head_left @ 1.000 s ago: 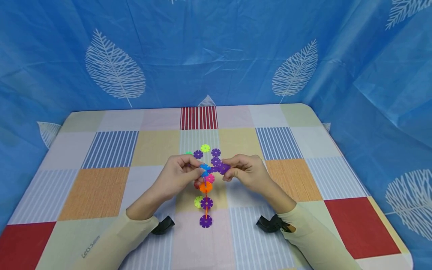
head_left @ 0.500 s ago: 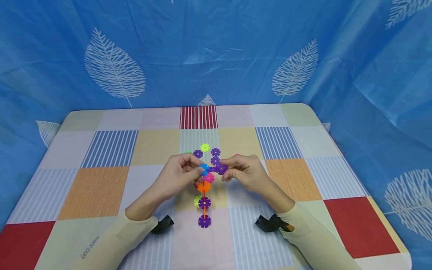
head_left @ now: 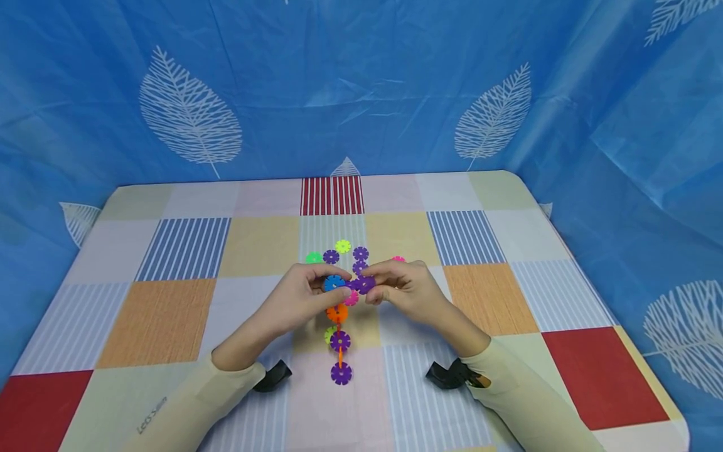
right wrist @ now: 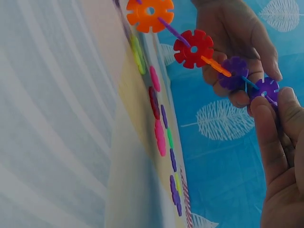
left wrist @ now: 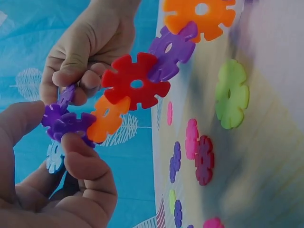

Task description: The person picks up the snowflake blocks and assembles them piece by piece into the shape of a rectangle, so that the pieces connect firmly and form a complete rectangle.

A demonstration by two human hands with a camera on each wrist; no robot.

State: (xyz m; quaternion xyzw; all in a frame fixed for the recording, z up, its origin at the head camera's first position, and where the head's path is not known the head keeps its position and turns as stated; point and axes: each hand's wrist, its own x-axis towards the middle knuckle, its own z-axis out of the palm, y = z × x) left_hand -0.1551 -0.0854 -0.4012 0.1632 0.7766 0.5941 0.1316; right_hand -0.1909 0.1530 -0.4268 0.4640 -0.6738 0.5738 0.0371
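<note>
A chain of notched, flower-shaped plastic discs hangs between my hands, interlocked at the slots, with an orange disc [head_left: 337,312] partway down and a purple disc [head_left: 341,374] at its lower end. My left hand [head_left: 296,292] pinches the chain's upper end, its thumb and fingers around a purple disc [left wrist: 73,126] beside a blue disc [head_left: 334,284]. My right hand [head_left: 409,289] pinches a purple disc [head_left: 366,284] between thumb and fingertips, joined or pressed close to the left hand's part. A red disc [left wrist: 121,76] shows farther along the chain in the left wrist view.
Loose discs lie on the patchwork tablecloth [head_left: 175,323] past the hands: yellow-green [head_left: 342,246], green [head_left: 314,258], purple [head_left: 331,256] and pink [head_left: 398,258] ones. Another yellow-green disc [head_left: 329,335] lies partly behind the chain. A blue leaf-patterned curtain [head_left: 350,94] stands behind the table.
My right hand has moved a little left, closer to the left hand. My left thumb has shifted right off the blue disc's face. The hanging chain has drifted slightly left.
</note>
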